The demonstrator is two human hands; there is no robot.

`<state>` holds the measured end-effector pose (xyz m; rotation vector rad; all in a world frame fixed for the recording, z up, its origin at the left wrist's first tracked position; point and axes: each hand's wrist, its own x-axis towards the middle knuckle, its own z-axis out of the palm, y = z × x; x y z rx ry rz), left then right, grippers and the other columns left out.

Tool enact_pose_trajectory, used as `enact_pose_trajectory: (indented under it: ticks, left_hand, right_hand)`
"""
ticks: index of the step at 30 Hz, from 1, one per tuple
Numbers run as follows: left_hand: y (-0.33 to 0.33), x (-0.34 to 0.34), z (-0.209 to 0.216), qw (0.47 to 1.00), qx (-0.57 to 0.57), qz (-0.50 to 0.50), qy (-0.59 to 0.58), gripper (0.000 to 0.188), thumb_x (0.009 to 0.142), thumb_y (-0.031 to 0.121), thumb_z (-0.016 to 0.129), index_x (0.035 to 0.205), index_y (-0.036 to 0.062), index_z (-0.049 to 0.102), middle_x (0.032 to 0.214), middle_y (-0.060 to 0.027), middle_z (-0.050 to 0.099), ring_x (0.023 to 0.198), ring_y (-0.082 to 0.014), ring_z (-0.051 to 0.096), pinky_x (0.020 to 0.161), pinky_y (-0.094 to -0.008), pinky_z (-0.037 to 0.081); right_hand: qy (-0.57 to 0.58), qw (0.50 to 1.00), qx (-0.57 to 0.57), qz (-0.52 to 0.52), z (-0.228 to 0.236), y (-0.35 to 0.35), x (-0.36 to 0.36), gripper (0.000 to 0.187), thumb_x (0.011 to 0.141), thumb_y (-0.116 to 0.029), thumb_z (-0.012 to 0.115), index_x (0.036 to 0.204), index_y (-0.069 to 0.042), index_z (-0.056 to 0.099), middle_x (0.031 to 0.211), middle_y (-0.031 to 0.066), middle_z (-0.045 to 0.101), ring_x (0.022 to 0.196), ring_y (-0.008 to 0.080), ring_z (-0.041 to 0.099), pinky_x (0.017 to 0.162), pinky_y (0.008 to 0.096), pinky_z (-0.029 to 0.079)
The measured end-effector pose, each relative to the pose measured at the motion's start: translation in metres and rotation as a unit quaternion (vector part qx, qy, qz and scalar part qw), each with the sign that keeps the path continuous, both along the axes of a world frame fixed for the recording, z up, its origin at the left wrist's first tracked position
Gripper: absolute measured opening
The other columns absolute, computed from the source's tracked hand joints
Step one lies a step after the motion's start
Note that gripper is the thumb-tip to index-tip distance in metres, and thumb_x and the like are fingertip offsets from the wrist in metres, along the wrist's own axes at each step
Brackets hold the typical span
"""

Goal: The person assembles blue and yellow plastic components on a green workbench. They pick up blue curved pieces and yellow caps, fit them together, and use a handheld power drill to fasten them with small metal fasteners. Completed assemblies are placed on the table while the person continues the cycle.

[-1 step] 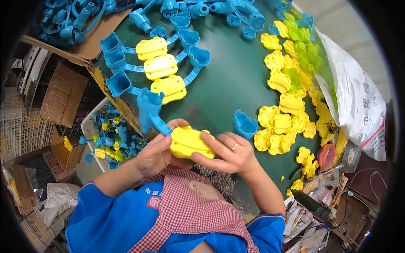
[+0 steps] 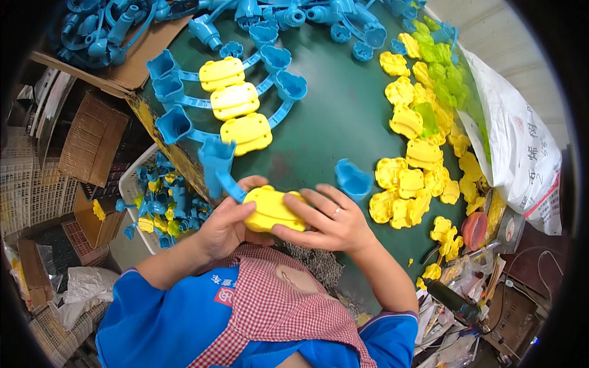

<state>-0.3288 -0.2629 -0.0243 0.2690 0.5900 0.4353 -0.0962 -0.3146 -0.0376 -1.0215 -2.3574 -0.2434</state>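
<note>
Both hands hold a yellow plastic shell (image 2: pixel 269 207) with a curved blue plastic arm coming out of its left end, near the table's front edge. My left hand (image 2: pixel 226 224) grips that left end, thumb on top and fingers behind. My right hand (image 2: pixel 328 221) grips the other end, some fingers lying over the top and others raised; its thumb is hidden. The arm's flared blue cup (image 2: pixel 216 161) points away from me. Just beyond my right hand, a loose blue cup (image 2: pixel 353 180) rests on the green tabletop (image 2: pixel 325 104).
Three finished-looking yellow-and-blue pieces (image 2: pixel 234 101) lie in a row at the far left. Yellow shells (image 2: pixel 406 178) pile along the right, beside a white sack (image 2: pixel 512 141). Blue parts fill a cardboard box (image 2: pixel 101 64) and a white bin (image 2: pixel 138 208) on the left.
The held piece has shifted slightly left and toward me. Some fingers of my right hand have lifted and spread apart.
</note>
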Motion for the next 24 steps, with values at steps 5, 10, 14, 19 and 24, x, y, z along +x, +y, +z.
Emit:
enact_pose_trajectory:
  ticks: [5,10,14,19,24]
  left_hand:
    - [-0.012,0.000,-0.070,0.936,0.263,0.147,0.183,0.046,0.084,-0.002,0.061,0.124,0.0047,0.039,0.123,-0.0144,0.053,0.111,-0.0209,0.055,0.099,-0.0351,0.044]
    - [0.028,0.020,-0.087,0.869,0.327,0.282,0.243,0.043,0.083,-0.003,0.064,0.119,0.0042,0.040,0.112,-0.0089,0.053,0.100,-0.0161,0.059,0.084,-0.0283,0.051]
    - [0.049,-0.005,-0.095,0.793,0.417,0.147,0.419,0.032,0.079,0.004,0.069,0.105,0.0026,0.051,0.083,-0.0035,0.062,0.069,-0.0093,0.060,0.060,-0.0234,0.048]
    - [0.053,-0.011,-0.095,0.679,0.567,0.133,0.448,0.025,0.080,0.023,0.067,0.071,0.0007,0.061,0.059,-0.0098,0.057,0.051,-0.0227,0.057,0.051,-0.0315,0.043]
    - [0.050,-0.012,-0.095,0.683,0.559,0.157,0.443,0.026,0.081,0.025,0.067,0.072,0.0016,0.062,0.059,-0.0105,0.057,0.051,-0.0242,0.057,0.050,-0.0316,0.042]
  right_hand:
    - [0.071,0.997,-0.002,0.035,0.017,0.075,0.023,0.046,0.076,-0.019,0.066,0.120,-0.027,0.055,0.124,0.0072,0.054,0.104,0.0252,0.057,0.091,0.0403,0.046]
    - [0.047,0.973,-0.051,-0.222,-0.004,0.193,0.071,0.057,0.072,-0.010,0.072,0.125,-0.013,0.052,0.131,0.0159,0.045,0.117,0.0356,0.047,0.094,0.0428,0.042]
    - [0.056,0.954,0.016,-0.295,0.000,0.265,0.079,0.059,0.074,-0.020,0.073,0.128,-0.014,0.049,0.135,0.0180,0.041,0.122,0.0384,0.042,0.096,0.0456,0.040]
    - [0.221,0.856,-0.170,-0.435,0.012,0.348,0.091,0.072,0.074,-0.048,0.069,0.133,-0.013,0.047,0.127,0.0278,0.049,0.115,0.0411,0.050,0.100,0.0484,0.039]
    - [0.444,0.753,-0.288,-0.391,0.017,0.344,0.108,0.055,0.070,-0.037,0.075,0.113,-0.005,0.063,0.093,0.0138,0.067,0.080,0.0237,0.065,0.067,0.0364,0.055]
